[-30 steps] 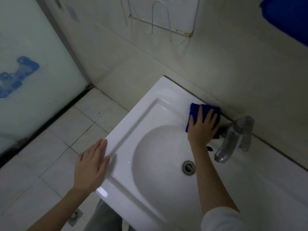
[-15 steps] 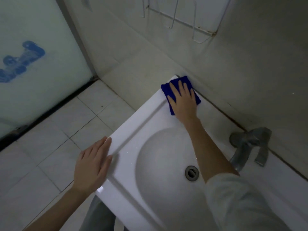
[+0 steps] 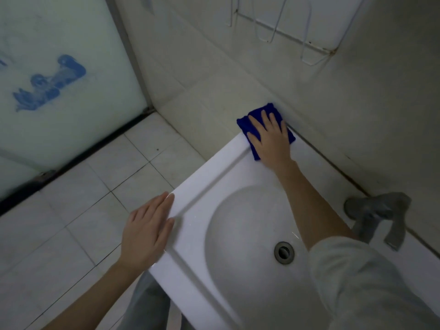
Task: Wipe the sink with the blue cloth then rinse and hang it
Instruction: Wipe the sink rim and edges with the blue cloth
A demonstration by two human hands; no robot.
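Observation:
The folded blue cloth [image 3: 247, 125] lies on the far left corner of the white sink [image 3: 214, 175], right against the wall. My right hand [image 3: 271, 139] presses flat on the cloth with straight, spread fingers. My left hand [image 3: 147, 232] rests flat on the sink's left rim, fingers straight and together. The round basin holds a metal drain [image 3: 283, 252]. A grey tap [image 3: 373, 215] stands at the sink's back edge on the right.
A white wire rack [image 3: 281, 32] hangs on the tiled wall above the sink. A frosted glass door [image 3: 59, 79] with a blue pattern stands at left. Pale floor tiles [image 3: 83, 198] lie left of the sink.
My right hand slid the cloth from beside the tap along the back rim to the sink's far left corner. My left hand stayed on the left rim.

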